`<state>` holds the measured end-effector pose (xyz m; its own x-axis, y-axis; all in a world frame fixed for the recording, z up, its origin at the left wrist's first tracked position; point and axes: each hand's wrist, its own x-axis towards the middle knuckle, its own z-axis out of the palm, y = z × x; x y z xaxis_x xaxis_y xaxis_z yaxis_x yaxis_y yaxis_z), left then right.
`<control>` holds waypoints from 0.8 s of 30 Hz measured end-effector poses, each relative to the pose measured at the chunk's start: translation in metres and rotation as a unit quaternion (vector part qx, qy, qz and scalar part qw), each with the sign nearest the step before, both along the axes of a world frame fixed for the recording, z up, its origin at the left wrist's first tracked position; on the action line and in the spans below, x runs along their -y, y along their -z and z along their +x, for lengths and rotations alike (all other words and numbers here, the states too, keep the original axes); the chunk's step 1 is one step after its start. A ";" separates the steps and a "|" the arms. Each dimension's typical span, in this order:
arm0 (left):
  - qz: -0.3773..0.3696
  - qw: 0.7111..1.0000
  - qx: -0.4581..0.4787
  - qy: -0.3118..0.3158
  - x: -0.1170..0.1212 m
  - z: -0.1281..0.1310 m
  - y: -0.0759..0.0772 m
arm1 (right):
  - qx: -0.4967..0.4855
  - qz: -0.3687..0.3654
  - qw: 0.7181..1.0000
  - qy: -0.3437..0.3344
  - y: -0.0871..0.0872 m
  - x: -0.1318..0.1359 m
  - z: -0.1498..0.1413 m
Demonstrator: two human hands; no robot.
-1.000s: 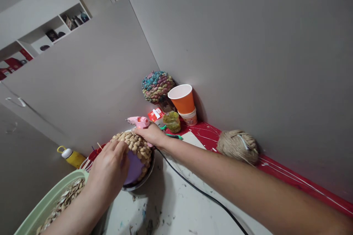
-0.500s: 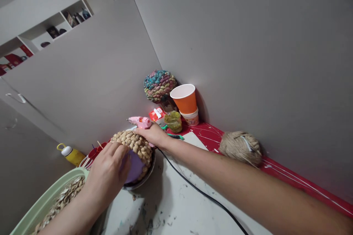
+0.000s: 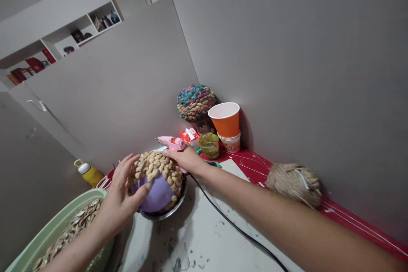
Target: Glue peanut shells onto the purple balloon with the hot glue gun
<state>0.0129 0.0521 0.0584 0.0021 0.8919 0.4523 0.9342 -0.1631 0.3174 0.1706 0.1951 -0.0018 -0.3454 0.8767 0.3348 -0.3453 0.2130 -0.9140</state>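
A purple dome [image 3: 158, 195], its upper part covered with rows of tan peanut shells [image 3: 157, 165], rests in a round metal bowl [image 3: 168, 212]. My left hand [image 3: 123, 193] lies spread over the dome's left side, the thumb across the bare purple surface and the fingers along the shells. Behind the dome, my right hand [image 3: 185, 156] is wrapped around a pink glue gun [image 3: 171, 142], whose nozzle points left. Its black cord [image 3: 223, 219] runs toward me across the table. Part of the gun's handle is hidden by the hand and dome.
At lower left, a green basket [image 3: 57, 223] holds many shells. A yellow bottle [image 3: 91, 174] stands beyond it. Toward the back are a colourful shell-covered ornament [image 3: 196, 102], an orange cup [image 3: 225, 123] on stacked paper cups, and a green-yellow container [image 3: 209, 145]. A twine ball [image 3: 295, 183] lies right.
My left hand has opened from bent fingers over the dome's front to a spread hand on its left side. The right hand keeps hold of the glue gun. The view has shifted slightly.
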 end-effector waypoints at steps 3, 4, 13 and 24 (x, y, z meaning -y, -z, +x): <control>-0.037 0.998 0.037 -0.032 -0.006 0.003 0.004 | 0.000 0.003 1.000 -0.006 0.000 0.001 0.000; -0.043 0.997 0.042 -0.042 -0.009 0.004 0.004 | 0.001 0.003 1.000 -0.007 -0.001 0.001 0.001; -0.067 0.993 0.076 -0.056 -0.022 0.008 0.006 | 0.003 0.011 1.000 -0.022 -0.005 0.005 0.003; -0.053 0.995 0.071 -0.053 -0.025 0.007 0.009 | 0.010 0.020 1.000 -0.003 -0.003 0.005 0.002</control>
<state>0.0201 0.0772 0.0493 -0.1519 0.9266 0.3441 0.8889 -0.0242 0.4575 0.1726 0.1901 0.0010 -0.3569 0.8611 0.3620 -0.3278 0.2474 -0.9118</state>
